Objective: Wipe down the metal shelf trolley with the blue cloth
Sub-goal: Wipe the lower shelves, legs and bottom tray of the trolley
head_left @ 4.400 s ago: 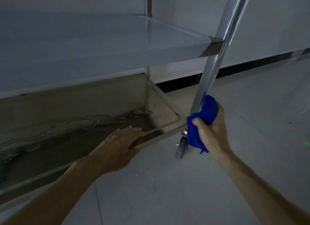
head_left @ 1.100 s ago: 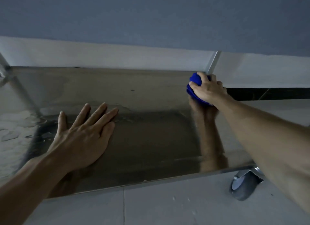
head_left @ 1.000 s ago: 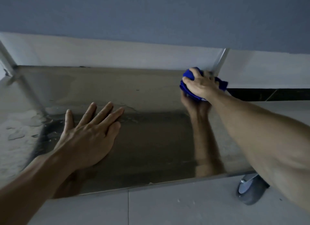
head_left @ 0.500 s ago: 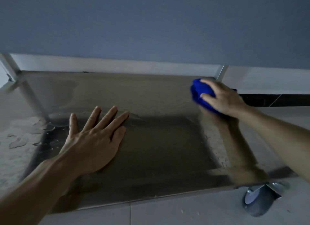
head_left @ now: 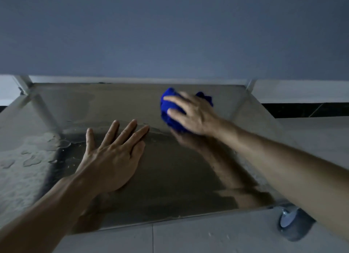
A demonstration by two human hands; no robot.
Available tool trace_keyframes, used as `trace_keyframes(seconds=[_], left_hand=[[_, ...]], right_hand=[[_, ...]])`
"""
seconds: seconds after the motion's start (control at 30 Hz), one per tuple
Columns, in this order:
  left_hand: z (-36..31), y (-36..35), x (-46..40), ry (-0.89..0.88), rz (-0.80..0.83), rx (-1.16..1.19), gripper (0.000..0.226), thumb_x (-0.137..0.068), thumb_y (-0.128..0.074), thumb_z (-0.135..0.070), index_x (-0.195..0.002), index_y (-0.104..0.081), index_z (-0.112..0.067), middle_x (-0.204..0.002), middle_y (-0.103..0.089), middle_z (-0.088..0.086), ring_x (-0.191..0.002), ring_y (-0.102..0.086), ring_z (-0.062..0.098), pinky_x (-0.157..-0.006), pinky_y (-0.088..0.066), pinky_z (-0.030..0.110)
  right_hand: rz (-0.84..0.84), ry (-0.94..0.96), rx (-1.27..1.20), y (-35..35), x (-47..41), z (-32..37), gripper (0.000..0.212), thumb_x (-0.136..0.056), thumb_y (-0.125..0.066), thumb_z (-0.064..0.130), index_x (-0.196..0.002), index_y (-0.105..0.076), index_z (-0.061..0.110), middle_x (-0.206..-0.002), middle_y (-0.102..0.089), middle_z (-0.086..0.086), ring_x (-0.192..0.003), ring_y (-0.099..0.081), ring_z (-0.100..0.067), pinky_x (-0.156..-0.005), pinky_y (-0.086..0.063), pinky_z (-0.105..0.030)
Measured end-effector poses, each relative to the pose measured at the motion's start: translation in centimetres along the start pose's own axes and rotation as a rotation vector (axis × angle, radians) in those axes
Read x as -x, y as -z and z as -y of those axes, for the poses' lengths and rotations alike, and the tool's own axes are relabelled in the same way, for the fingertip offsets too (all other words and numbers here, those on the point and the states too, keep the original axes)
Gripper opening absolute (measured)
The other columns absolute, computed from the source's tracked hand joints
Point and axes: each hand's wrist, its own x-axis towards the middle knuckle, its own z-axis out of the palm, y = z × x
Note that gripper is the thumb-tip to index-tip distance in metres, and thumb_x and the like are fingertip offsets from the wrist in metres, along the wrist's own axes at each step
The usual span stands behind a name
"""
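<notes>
Head view: right hand (head_left: 196,115), gripping the bunched blue cloth (head_left: 170,109), has swept from the shiny metal bottom shelf (head_left: 179,177)'s far right corner toward its middle, while the open left hand (head_left: 113,154) stays flat, so wiping advances.

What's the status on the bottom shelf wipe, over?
Right hand grips blue cloth on bottom shelf. Left hand flat on shelf. Water droplets at left.
</notes>
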Motion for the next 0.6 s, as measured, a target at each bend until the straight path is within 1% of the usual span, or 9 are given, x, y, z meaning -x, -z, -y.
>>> trace_keyframes(seconds=[0.1,0.23,0.3,0.33,0.37,0.43,0.47,0.53,0.6], left_hand=[[-0.2,0.1,0.0,-0.001,0.011,-0.02,0.061,-0.077,0.02,-0.064,-0.137,0.022,-0.059,-0.155,0.018,-0.027,-0.148,0.012,0.014,-0.113,0.002,0.065],[-0.2,0.4,0.0,0.005,0.048,-0.043,0.065,-0.073,0.021,-0.064,-0.138,0.022,-0.058,-0.156,0.017,-0.026,-0.148,0.011,0.016,-0.113,0.0,0.066],[-0.3,0.7,0.1,0.006,0.079,-0.034,0.064,-0.074,0.019,-0.065,-0.137,0.022,-0.06,-0.156,0.019,-0.026,-0.148,0.013,0.015,-0.113,0.003,0.066],[-0.3,0.9,0.1,0.008,0.097,-0.016,0.063,-0.074,0.018,-0.065,-0.137,0.021,-0.06,-0.155,0.02,-0.027,-0.148,0.014,0.015,-0.113,0.003,0.066],[-0.3,1.1,0.2,0.008,0.11,-0.006,0.063,-0.074,0.018,-0.065,-0.137,0.021,-0.061,-0.156,0.019,-0.027,-0.148,0.013,0.015,-0.113,0.003,0.066],[-0.3,1.1,0.1,-0.01,0.11,-0.045,0.063,-0.078,0.015,-0.064,-0.141,0.014,-0.059,-0.158,0.014,-0.024,-0.149,0.008,0.019,-0.113,-0.002,0.066],[-0.7,1.3,0.1,-0.014,0.086,-0.049,0.061,-0.084,0.008,-0.062,-0.144,0.005,-0.055,-0.16,0.006,-0.021,-0.15,0.002,0.022,-0.114,-0.006,0.064],[-1.9,1.6,0.1,-0.061,-0.068,0.118,0.049,-0.099,-0.018,-0.051,-0.144,-0.033,-0.04,-0.158,-0.026,-0.007,-0.146,-0.022,0.026,-0.115,-0.018,0.052],[-4.0,2.1,0.5,-0.123,-0.18,0.638,0.036,-0.099,-0.042,-0.042,-0.119,-0.065,-0.024,-0.133,-0.058,0.007,-0.126,-0.052,0.031,-0.107,-0.036,0.039]], right_hand=[[0.085,0.198,-0.021,1.7,7.3,2.4,0.056,-0.093,-0.045,0.059,-0.146,-0.039,0.041,-0.153,-0.038,0.004,-0.135,-0.043,-0.022,-0.11,-0.034,-0.042],[0.195,0.177,-0.161,4.4,14.6,2.7,0.055,-0.096,-0.044,0.058,-0.148,-0.03,0.049,-0.16,-0.025,0.016,-0.147,-0.025,-0.013,-0.118,-0.026,-0.04],[0.196,0.157,-0.249,5.5,16.4,2.5,0.049,-0.097,-0.048,0.051,-0.144,-0.039,0.048,-0.155,-0.034,0.02,-0.143,-0.031,-0.003,-0.115,-0.028,-0.028],[0.189,0.13,-0.328,6.1,16.9,2.5,0.043,-0.097,-0.05,0.047,-0.14,-0.045,0.046,-0.149,-0.045,0.02,-0.136,-0.041,0.0,-0.11,-0.033,-0.022],[0.169,0.07,-0.449,6.6,17.0,2.6,0.037,-0.098,-0.052,0.043,-0.135,-0.051,0.044,-0.137,-0.056,0.018,-0.124,-0.053,0.0,-0.101,-0.041,-0.02],[0.065,-0.145,-0.791,7.5,16.5,3.1,0.026,-0.096,-0.053,0.041,-0.121,-0.061,0.038,-0.114,-0.07,0.009,-0.103,-0.066,-0.009,-0.089,-0.05,-0.025],[-0.003,-0.252,-0.983,7.8,16.0,3.4,0.026,-0.094,-0.054,0.041,-0.115,-0.066,0.031,-0.108,-0.072,0.004,-0.1,-0.068,-0.014,-0.09,-0.05,-0.029],[-0.047,-0.421,-1.396,8.1,15.1,3.8,0.025,-0.089,-0.058,0.036,-0.104,-0.073,0.024,-0.104,-0.074,-0.005,-0.098,-0.07,-0.019,-0.088,-0.051,-0.033],[0.065,-0.536,-1.772,8.3,14.5,4.4,0.028,-0.086,-0.062,0.035,-0.104,-0.077,0.021,-0.11,-0.074,-0.007,-0.1,-0.071,-0.02,-0.085,-0.056,-0.033]])
